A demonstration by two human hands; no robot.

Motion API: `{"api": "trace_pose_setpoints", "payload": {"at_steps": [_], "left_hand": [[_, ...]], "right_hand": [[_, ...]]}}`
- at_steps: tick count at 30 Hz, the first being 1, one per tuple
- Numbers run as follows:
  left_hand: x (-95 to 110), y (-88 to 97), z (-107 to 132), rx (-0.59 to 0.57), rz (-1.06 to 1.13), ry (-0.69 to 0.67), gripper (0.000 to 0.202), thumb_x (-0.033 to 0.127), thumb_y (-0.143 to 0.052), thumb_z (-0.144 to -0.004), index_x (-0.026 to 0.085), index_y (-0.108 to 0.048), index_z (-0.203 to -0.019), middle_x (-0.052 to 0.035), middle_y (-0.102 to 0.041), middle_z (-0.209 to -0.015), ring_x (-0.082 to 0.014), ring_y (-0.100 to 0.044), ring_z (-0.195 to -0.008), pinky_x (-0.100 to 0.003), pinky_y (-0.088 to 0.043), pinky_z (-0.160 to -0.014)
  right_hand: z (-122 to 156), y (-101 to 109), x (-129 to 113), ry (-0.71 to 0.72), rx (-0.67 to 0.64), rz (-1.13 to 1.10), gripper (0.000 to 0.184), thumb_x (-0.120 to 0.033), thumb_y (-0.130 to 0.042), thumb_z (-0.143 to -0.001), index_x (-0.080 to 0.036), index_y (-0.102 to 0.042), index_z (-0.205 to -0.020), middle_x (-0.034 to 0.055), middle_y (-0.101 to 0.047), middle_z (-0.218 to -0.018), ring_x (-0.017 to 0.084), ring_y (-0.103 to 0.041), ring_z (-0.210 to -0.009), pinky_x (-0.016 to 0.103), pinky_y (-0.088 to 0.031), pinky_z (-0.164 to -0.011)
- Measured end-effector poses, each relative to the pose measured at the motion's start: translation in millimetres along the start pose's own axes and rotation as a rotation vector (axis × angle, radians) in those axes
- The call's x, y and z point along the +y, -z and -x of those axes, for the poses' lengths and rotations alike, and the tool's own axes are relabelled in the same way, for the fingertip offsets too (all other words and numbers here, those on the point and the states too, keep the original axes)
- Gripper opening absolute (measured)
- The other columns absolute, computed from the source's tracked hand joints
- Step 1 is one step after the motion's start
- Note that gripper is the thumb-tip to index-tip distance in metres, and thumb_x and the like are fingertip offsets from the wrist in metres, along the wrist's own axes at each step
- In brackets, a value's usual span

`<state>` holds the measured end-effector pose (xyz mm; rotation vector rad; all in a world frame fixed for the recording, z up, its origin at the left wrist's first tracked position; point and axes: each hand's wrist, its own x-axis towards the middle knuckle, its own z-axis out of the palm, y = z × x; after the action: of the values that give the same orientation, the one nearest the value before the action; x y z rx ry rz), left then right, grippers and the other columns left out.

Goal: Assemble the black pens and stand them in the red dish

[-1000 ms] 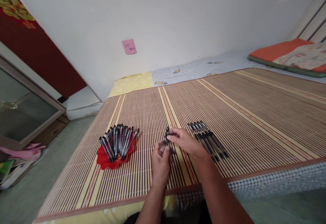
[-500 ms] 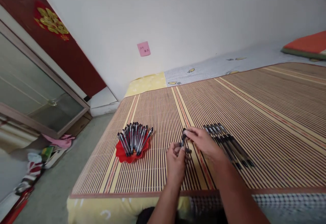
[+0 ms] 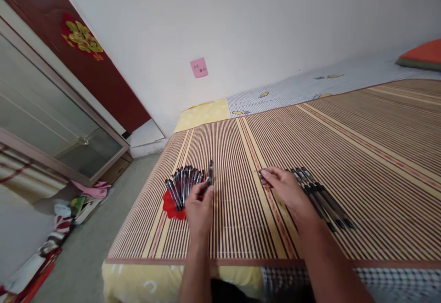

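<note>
My left hand point(image 3: 199, 205) is closed round a black pen point(image 3: 210, 172) whose end sticks up above my fingers. It hovers at the right edge of a red dish point(image 3: 171, 207) that holds several black pens point(image 3: 182, 184) fanned out. My right hand point(image 3: 284, 189) rests on the striped bamboo mat point(image 3: 361, 146), fingers curled and pinched at the left end of a row of black pens point(image 3: 322, 199) lying side by side. I cannot make out what its fingertips hold.
The mat covers a bed with a yellow and checked sheet point(image 3: 206, 110) against a white wall bearing a pink note point(image 3: 199, 67). A glass-fronted cabinet point(image 3: 51, 123) stands at left, with clothes and clutter point(image 3: 65, 220) on the floor. An orange cushion point(image 3: 420, 54) lies far right.
My hands have parted: the left carried a pen leftward to the red dish, and the right moved right onto the row of pens. The camera view shifted left.
</note>
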<state>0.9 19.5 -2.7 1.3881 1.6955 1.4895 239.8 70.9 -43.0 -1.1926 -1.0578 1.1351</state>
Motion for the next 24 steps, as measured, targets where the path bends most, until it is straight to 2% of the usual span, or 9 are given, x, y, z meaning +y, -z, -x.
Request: {"api": "trace_pose_setpoints", "payload": {"at_steps": [3,6,8,12,17,24], "left_hand": [[-14.3,39.2,-31.1,0.131,-0.141,0.05,0.039,0.043,-0.07,-0.076,0.013,-0.074,-0.1,-0.0074,-0.074,-0.082,-0.0211,-0.067,-0.07,-0.031,-0.054,-0.063],[-29.9,59.5,-51.0,0.176,-0.258,0.126,0.037,0.042,-0.068,-0.075,0.013,-0.074,-0.098,-0.0049,-0.072,-0.071,-0.0203,-0.064,-0.055,-0.031,-0.053,-0.052],[-38.4,61.9,-57.5,0.147,-0.424,0.125,0.034,0.038,-0.065,-0.078,0.014,-0.074,-0.1,-0.0052,-0.073,-0.073,-0.0209,-0.066,-0.056,-0.032,-0.053,-0.054],[-51.1,55.3,-64.0,0.134,-0.699,0.047,0.027,0.03,-0.062,-0.082,0.016,-0.075,-0.1,-0.0104,-0.077,-0.089,-0.0253,-0.072,-0.08,-0.034,-0.055,-0.074],[-61.1,49.4,-69.7,0.151,-0.763,0.018,0.027,0.024,-0.062,-0.082,0.013,-0.075,-0.103,-0.0163,-0.076,-0.1,-0.0304,-0.07,-0.094,-0.039,-0.052,-0.084],[-67.8,50.8,-62.0,0.186,-0.749,-0.03,0.026,0.022,-0.058,-0.085,0.015,-0.073,-0.104,-0.0138,-0.075,-0.103,-0.0289,-0.069,-0.096,-0.038,-0.051,-0.086]], "right_hand": [[0.4,-2.8,0.1,0.006,-0.009,0.004,0.037,-0.051,-0.07,-0.072,-0.016,-0.069,-0.084,0.0053,-0.068,-0.075,0.018,-0.065,-0.068,0.03,-0.051,-0.065],[2.0,-6.2,-2.6,0.008,-0.027,0.032,0.035,-0.049,-0.068,-0.073,-0.015,-0.068,-0.084,0.0054,-0.067,-0.077,0.018,-0.065,-0.068,0.03,-0.052,-0.066],[4.0,-7.6,-5.6,0.01,-0.039,0.054,0.032,-0.046,-0.066,-0.075,-0.016,-0.068,-0.084,0.0055,-0.068,-0.078,0.018,-0.066,-0.07,0.03,-0.052,-0.068],[7.5,-6.2,-11.0,-0.031,-0.05,0.113,0.03,-0.045,-0.063,-0.079,-0.017,-0.069,-0.089,0.0072,-0.07,-0.084,0.019,-0.068,-0.075,0.031,-0.053,-0.07],[7.3,-3.6,-11.3,-0.049,-0.07,0.162,0.03,-0.045,-0.061,-0.082,-0.017,-0.069,-0.091,0.0085,-0.071,-0.086,0.02,-0.068,-0.076,0.031,-0.052,-0.068],[5.6,-8.0,-7.3,0.006,-0.074,0.161,0.027,-0.043,-0.061,-0.081,-0.017,-0.068,-0.085,0.0052,-0.069,-0.076,0.017,-0.066,-0.069,0.028,-0.051,-0.064]]}}
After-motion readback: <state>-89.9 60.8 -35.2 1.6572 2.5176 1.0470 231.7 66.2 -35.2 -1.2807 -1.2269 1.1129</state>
